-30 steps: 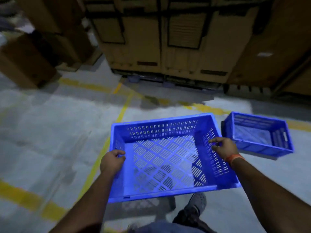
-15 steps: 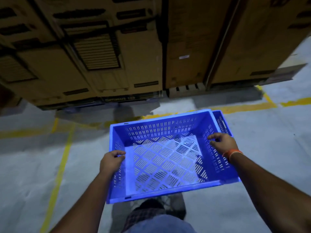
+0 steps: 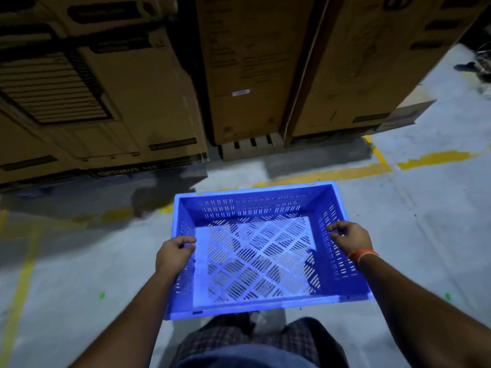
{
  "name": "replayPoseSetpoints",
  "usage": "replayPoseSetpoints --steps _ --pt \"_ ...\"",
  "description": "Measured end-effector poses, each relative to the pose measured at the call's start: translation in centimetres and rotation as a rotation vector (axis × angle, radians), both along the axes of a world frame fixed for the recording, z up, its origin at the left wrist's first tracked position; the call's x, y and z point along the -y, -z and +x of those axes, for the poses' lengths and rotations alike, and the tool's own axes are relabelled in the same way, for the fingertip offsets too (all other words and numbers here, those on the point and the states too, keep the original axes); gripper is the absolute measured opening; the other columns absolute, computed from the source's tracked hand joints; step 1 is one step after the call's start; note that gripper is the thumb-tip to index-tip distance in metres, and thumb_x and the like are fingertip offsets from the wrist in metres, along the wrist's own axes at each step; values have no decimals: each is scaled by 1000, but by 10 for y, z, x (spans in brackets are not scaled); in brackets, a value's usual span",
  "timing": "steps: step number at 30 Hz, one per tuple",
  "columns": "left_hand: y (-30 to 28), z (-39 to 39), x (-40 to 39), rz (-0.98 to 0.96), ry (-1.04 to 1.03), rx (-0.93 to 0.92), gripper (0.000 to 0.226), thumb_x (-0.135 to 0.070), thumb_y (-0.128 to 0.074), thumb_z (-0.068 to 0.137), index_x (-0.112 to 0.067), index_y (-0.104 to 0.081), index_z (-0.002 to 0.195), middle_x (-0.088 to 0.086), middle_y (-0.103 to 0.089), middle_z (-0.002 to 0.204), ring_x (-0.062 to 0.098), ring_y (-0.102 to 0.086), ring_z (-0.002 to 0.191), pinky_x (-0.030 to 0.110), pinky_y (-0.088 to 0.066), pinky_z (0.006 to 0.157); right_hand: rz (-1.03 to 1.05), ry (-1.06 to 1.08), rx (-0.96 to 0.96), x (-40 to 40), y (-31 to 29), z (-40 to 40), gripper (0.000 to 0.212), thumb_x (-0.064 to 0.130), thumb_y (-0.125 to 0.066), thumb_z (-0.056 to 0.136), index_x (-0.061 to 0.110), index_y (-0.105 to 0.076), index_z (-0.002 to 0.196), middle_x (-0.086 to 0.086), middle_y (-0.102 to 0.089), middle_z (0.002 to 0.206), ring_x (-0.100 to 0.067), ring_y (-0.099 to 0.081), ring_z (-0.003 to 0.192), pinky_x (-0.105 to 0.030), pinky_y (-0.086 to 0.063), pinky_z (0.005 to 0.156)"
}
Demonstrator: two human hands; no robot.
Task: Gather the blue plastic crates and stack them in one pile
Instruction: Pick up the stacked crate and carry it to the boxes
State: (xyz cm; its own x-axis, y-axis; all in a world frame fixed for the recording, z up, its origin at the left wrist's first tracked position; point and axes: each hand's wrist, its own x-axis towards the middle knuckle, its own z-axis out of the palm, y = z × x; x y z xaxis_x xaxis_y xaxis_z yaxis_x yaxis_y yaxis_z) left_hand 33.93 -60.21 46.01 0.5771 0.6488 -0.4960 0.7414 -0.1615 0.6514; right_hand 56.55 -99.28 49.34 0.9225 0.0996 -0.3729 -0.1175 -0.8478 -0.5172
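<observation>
I hold one blue plastic crate (image 3: 255, 205) level in front of my waist, above the concrete floor. It is empty, with slotted walls and a lattice bottom. My left hand (image 3: 174, 254) grips its left rim, fingers curled over the edge. My right hand (image 3: 349, 239), with an orange band at the wrist, grips the right rim the same way. No other blue crate shows in this view; whether one lies beneath the held crate cannot be told.
Tall brown cardboard cartons (image 3: 255, 70) on pallets stand close ahead, filling the upper half of the view. Yellow floor lines (image 3: 345, 171) run along their base and down the left side (image 3: 21, 288). Open grey floor lies to the right. My legs show below the crate.
The view has swung right along the cartons. The second blue crate, on the floor at right one second ago, then just behind the held crate, is out of sight. Both hands keep their grip.
</observation>
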Motion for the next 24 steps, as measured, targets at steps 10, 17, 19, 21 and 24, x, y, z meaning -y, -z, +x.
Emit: replayPoseSetpoints --steps 10,17,19,21,24 --pt "40 138 50 17 -31 -5 14 -23 -74 83 -33 -74 92 -6 -73 90 16 -66 83 28 -43 69 -25 -57 -54 46 70 139 15 10 -73 74 25 -72 75 -2 -73 79 -20 -67 79 -23 -41 72" --pt "147 215 82 35 -104 -18 11 -31 -72 81 -38 -71 90 -8 -72 87 22 -67 79 6 -43 63 -16 -164 -103 60 192 244 11 6 -71 75 17 -74 79 -3 -73 78 -18 -63 64 -21 -41 69" --pt "181 225 87 28 -125 -20 11 -34 -71 81 -42 -71 90 -7 -73 88 26 -70 77 21 -54 70 -28 -175 -104 62 220 264 12 6 -71 75 17 -74 79 -3 -73 78 -18 -63 66 -21 -41 71" --pt "208 236 90 37 -129 -15 14 -35 -69 82 -42 -73 94 -6 -74 91 28 -72 76 38 -59 75 -30 -175 -115 63 248 281 13 7 -71 75 20 -75 79 -1 -72 80 -18 -65 71 -21 -42 74" --pt "247 248 91 44 -142 -28 17 -26 -70 87 -35 -74 101 -2 -74 92 33 -72 75 45 -60 75 -32 -183 -122 61 287 302 14 10 -70 75 23 -71 73 -1 -73 79 -19 -68 73 -25 -47 75"
